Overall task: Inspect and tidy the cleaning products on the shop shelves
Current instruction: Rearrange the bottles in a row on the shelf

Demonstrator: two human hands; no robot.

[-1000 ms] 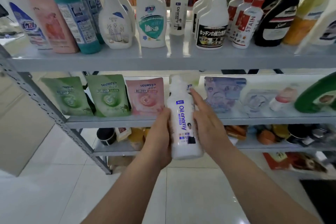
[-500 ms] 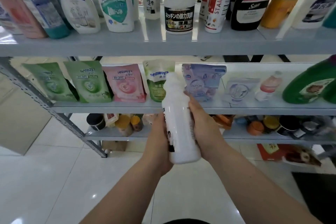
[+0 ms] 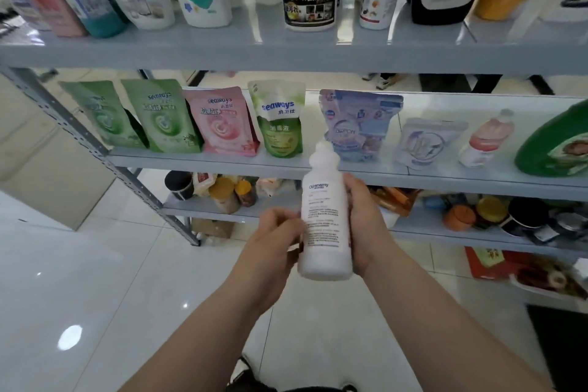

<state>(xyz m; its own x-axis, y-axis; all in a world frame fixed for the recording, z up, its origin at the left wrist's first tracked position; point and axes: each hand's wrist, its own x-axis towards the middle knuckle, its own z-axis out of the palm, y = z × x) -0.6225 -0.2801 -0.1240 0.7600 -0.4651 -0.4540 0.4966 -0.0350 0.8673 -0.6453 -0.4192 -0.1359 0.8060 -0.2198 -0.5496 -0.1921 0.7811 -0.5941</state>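
Middle shelf (image 3: 350, 169) had four soft seaways pouches (image 3: 219, 121) on the left: two green, one pink, one white-and-green. In front of it, the left hand (image 3: 273, 242) curled its fingers onto one smooth white plastic bottle (image 3: 324, 226), held upright with rounded shoulders. The right hand (image 3: 362, 226) wrapped its other side. Further right were two pale flat pouches (image 3: 359, 124) and one glossy green jug (image 3: 556, 143).

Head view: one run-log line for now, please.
Oil enemy bottle: small-print label shown | left hand: holds bottle | right hand: holds bottle
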